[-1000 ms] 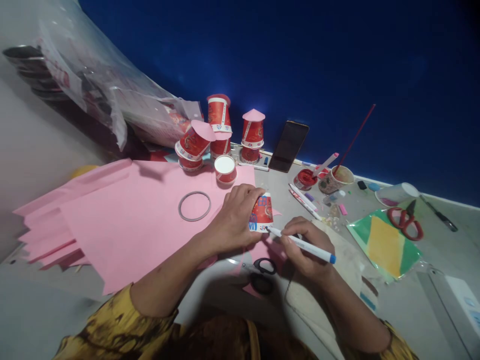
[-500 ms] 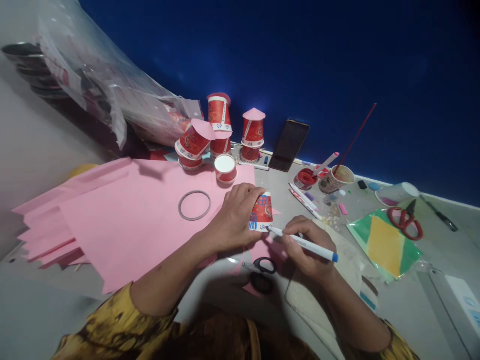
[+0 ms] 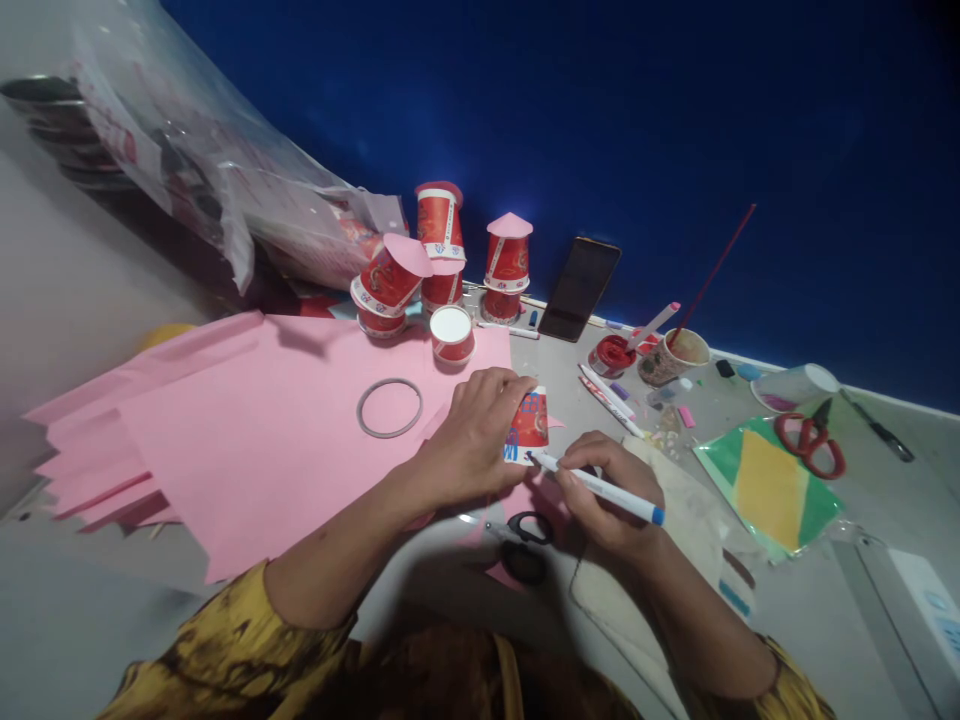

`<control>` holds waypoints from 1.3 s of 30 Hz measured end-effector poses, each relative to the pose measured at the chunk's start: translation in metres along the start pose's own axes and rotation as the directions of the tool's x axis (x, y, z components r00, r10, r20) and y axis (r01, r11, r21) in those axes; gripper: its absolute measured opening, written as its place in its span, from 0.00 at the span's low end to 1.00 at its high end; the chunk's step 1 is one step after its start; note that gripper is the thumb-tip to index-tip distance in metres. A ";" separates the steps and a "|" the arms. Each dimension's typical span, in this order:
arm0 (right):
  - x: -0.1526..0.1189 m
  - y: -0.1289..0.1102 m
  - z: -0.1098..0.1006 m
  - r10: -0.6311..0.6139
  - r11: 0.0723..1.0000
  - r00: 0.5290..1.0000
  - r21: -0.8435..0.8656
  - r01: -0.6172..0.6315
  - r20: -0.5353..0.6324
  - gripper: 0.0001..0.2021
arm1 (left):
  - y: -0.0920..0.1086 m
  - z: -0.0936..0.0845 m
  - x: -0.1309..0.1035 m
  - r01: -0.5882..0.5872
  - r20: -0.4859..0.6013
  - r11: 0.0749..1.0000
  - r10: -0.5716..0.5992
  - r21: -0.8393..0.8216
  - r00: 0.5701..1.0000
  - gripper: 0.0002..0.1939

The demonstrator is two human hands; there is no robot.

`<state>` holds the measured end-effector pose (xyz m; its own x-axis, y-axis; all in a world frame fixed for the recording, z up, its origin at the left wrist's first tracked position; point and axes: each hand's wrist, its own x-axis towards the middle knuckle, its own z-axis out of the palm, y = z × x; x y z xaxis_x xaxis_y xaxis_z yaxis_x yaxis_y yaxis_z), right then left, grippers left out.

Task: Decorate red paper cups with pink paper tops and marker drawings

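My left hand (image 3: 469,435) is wrapped round a red paper cup (image 3: 534,425) with blue drawn marks and a white rim band at its lower edge. Between the fingers of my right hand (image 3: 611,485) is a white marker (image 3: 611,493) with a blue end, its tip at the cup's white band. Under my wrists lies a pair of black-handled scissors (image 3: 529,530), its blades partly hidden. A grey ring (image 3: 389,407) rests on pink paper (image 3: 277,440) left of my left hand.
Red cups with pink paper tops (image 3: 508,255) stand stacked at the back, near a small white-topped cup (image 3: 452,335). A phone (image 3: 580,290) leans on the wall. To the right are a red paint jar (image 3: 611,355), a paper cup with a stick (image 3: 673,358), red-handled scissors (image 3: 810,445) and a cloth (image 3: 679,500).
The cup has turned slightly in my left hand and shifted a little right. My right hand and the marker have moved slightly left, the tip staying at the white band.
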<state>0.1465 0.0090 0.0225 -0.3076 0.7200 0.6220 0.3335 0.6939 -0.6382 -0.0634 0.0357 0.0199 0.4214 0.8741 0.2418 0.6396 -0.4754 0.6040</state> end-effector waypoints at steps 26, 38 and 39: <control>0.001 -0.002 -0.001 -0.030 0.999 0.998 -0.026 0.031 0.049 0.06 | 0.003 -0.001 0.000 0.012 0.018 1.000 -0.013 0.009 1.000 0.41; 0.002 -0.003 -0.001 -0.028 1.000 0.999 0.011 0.028 0.043 0.06 | 0.001 -0.002 0.000 0.027 0.035 1.000 -0.027 0.012 0.999 0.42; 0.002 -0.004 0.000 -0.030 0.999 0.998 0.014 0.030 0.047 0.06 | 0.001 -0.003 0.000 0.024 0.036 1.000 -0.025 0.011 0.999 0.42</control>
<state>0.1449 0.0082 0.0265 -0.3592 0.6983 0.6191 0.3120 0.7151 -0.6255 -0.0640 0.0356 0.0228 0.4286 0.8813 0.1993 0.6569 -0.4553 0.6010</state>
